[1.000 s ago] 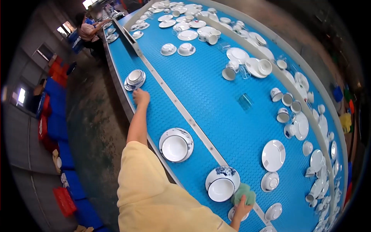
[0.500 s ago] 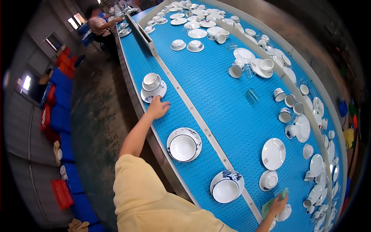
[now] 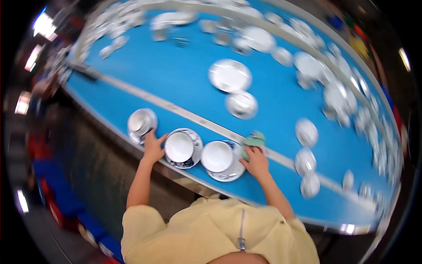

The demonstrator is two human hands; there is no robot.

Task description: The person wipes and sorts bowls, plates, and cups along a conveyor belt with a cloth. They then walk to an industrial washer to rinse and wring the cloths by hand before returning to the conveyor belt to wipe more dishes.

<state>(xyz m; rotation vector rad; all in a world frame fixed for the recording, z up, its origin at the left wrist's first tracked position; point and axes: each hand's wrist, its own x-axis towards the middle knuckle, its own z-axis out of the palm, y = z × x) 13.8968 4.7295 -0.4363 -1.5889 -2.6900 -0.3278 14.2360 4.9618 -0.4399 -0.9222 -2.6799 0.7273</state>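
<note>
The picture is blurred by head motion. My left hand (image 3: 153,148) rests on the blue belt (image 3: 184,79) between a cup on a saucer (image 3: 141,122) and a white bowl on a blue-patterned plate (image 3: 182,148), touching that plate's left rim. My right hand (image 3: 256,161) holds a green cloth (image 3: 254,141) against the belt, just right of a second white bowl on a patterned plate (image 3: 220,159). Both bowl sets stand side by side at the belt's near edge.
A pale divider strip (image 3: 184,113) runs along the belt behind the bowls. Beyond it lie a large white plate (image 3: 230,75), a bowl (image 3: 241,104) and several more white dishes (image 3: 307,132) toward the far and right side. Dark floor lies left of the belt.
My view swung sharply toward the belt's near edge. My left hand pulled back to the near bowl's plate, and my right hand brought the green cloth in beside the second bowl.
</note>
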